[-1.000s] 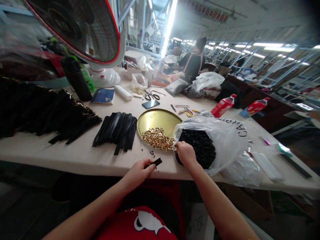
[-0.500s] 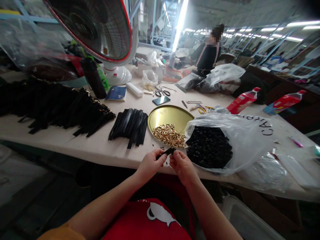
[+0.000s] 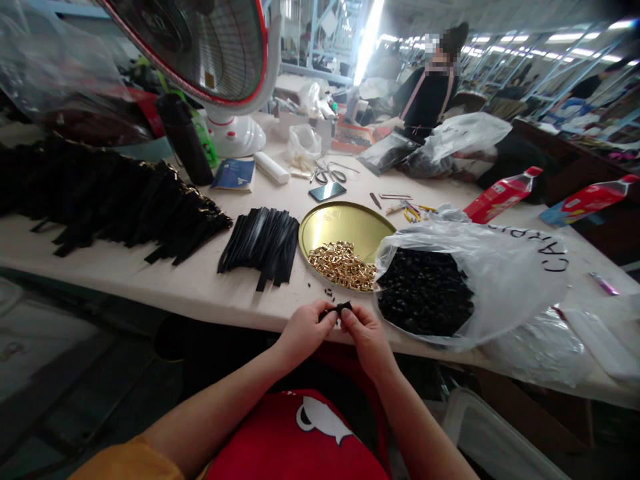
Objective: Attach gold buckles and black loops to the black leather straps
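Right hand (image 3: 369, 338) has left the bag mouth and come across to meet the left hand (image 3: 303, 331). A second ago the left held the black strip (image 3: 340, 309) alone, now both pinch it. The strip shows shorter than before: only a small dark bit is visible between the fingertips.

Pose: both forearms run up from the bottom edge and converge, knuckles up. Thumbs and forefingers are closed on the strip from either side, other fingers curled. The hands sit over the near edge of the desk (image 3: 200, 287). Can't tell if the strip touches the desk.

Around:
- Gold tray (image 3: 345, 220) is just beyond the hands, with a pile of gold clips (image 3: 343, 265) in its near half.
- A few loose dark bits (image 3: 329, 292) lie on the desk between tray and hands.
- Clear plastic bag (image 3: 505, 267) is to the right, mouth open toward the hands, full of small black parts (image 3: 425, 290).
- Stack of black strips (image 3: 263, 241) is left of the tray, with a bigger heap (image 3: 110, 200) further left.
- Fan (image 3: 215, 53), phone (image 3: 327, 191) and scissors (image 3: 327, 175) are at the back.
- Another person (image 3: 430, 100) is at the far end.
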